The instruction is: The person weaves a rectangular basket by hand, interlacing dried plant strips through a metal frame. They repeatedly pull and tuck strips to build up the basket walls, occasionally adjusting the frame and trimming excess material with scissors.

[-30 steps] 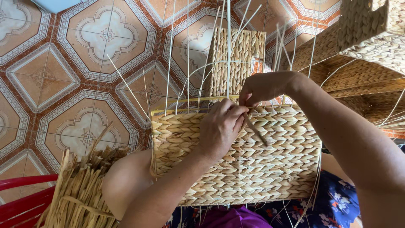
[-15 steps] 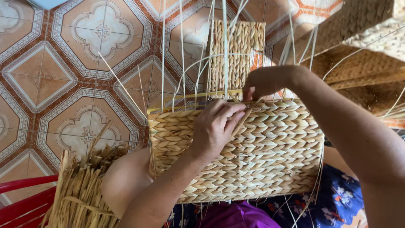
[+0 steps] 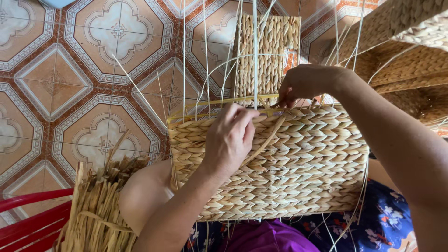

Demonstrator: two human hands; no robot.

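Mid-weave along the top edge of the basket panel (image 3: 289, 172) resting on the lap, left hand (image 3: 229, 137) curled over a loose straw strand (image 3: 267, 140), right hand (image 3: 303, 84) pinching the far rim, next tuck judged to need that strand drawn taut between the thin upright stakes (image 3: 255, 51).

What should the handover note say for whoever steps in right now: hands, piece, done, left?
Left hand: on the front of the woven straw basket, fingers curled at its top edge, pinching a strand.
Right hand: at the top rim, gripping fibre by the upright thin stakes.
Basket rests on the lap; loose straw bundle lower left.
Done: wall woven in many rows.
Left: top rim unfinished, stakes stand free.
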